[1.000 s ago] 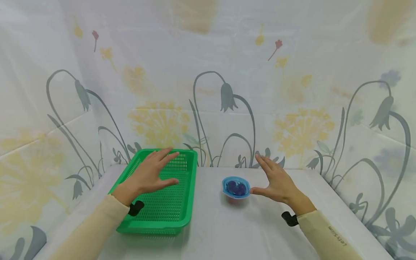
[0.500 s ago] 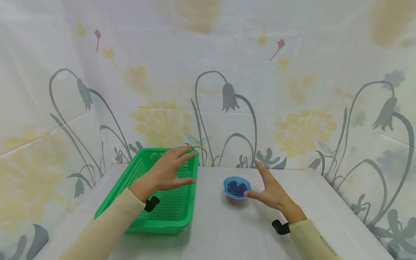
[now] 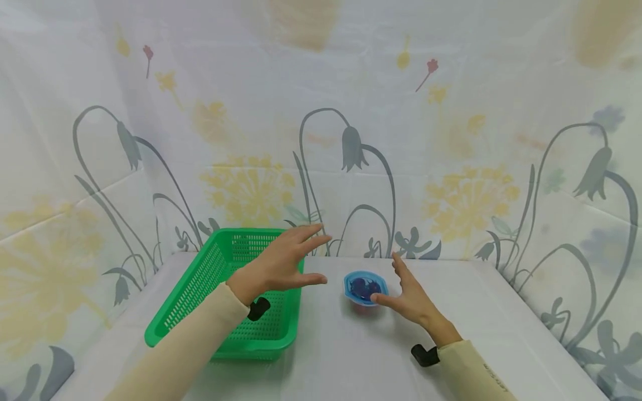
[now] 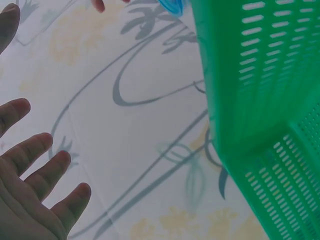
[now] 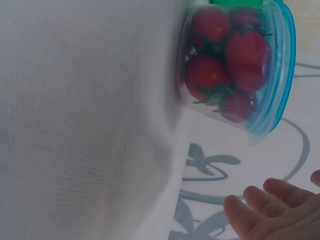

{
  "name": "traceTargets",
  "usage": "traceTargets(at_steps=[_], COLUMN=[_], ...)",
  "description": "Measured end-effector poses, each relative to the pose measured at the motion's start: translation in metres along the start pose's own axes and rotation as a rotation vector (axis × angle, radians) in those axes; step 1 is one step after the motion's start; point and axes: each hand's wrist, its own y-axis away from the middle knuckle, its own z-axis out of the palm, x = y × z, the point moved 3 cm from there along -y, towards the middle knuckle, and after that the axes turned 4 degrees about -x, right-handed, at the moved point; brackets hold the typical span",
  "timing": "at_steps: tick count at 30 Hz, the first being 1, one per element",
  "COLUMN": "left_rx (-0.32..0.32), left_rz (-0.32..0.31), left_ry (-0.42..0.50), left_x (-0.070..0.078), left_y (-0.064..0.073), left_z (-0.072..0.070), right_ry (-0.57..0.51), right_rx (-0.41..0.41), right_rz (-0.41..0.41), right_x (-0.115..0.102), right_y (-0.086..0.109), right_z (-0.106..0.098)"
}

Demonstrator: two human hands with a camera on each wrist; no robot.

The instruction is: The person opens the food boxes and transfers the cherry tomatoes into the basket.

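At left, a green basket (image 3: 257,351) stands upright on a white tabletop (image 3: 333,362); its walls are slotted, its floor is perforated, and its far edge lies near a flowered curtain (image 3: 281,83) printed in grey and yellow; the cream left sleeve (image 3: 185,348) crosses in front of the basket, hiding part of it; a black fitting (image 3: 258,309) projects below the left wrist; the left hand (image 3: 282,259) is wide, thumb and fingers spaced apart, with the fingertips past the right rim of the basket; the left wrist view shows its visible fingers clear of the basket wall.

Right of the basket, and apart from it, a clear tub (image 5: 220,107) with a blue lid (image 3: 365,288) rests upright between the two hands; it contains red tomatoes (image 5: 248,61) with green stalks.

At right, the right hand (image 3: 412,295) is wide, fingers raised; its thumb tip overlaps the edge of the lid in the head view, and contact cannot be determined; a second black fitting (image 3: 424,355) sits below the right wrist; the right sleeve (image 3: 468,370) bears small dark lettering.
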Motion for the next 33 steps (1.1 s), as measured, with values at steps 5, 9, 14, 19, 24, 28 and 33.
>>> traceTargets(at_steps=[5, 9, 14, 19, 24, 28, 33], left_rx=[-0.023, -0.068, -0.156, -0.223, -0.266, -0.305, -0.364], left_rz=[0.018, 0.008, -0.019, -0.058, -0.073, -0.109, -0.145], left_ry=[0.023, 0.029, 0.044, 0.117, 0.157, 0.205, 0.256], left_x=[0.010, 0.015, 0.020, 0.024, 0.026, 0.026, 0.028], left_y=[-0.013, -0.023, -0.035, -0.049, -0.060, -0.067, -0.072], left_z=[0.003, 0.011, 0.021, 0.030, 0.042, 0.053, 0.065], right_ry=[-0.033, -0.089, -0.266, -0.393, -0.421, -0.491, -0.572], right_rx=[-0.024, -0.050, -0.112, -0.134, -0.157, -0.186, -0.244], right_rz=[0.072, 0.115, 0.136, 0.157, 0.183, 0.198, 0.183], right_x=[0.006, 0.012, 0.020, 0.025, 0.028, 0.024, 0.019], right_y=[0.000, 0.002, 0.000, -0.002, -0.001, -0.001, -0.002], right_z=[0.002, 0.003, 0.006, 0.009, 0.011, 0.014, 0.021])
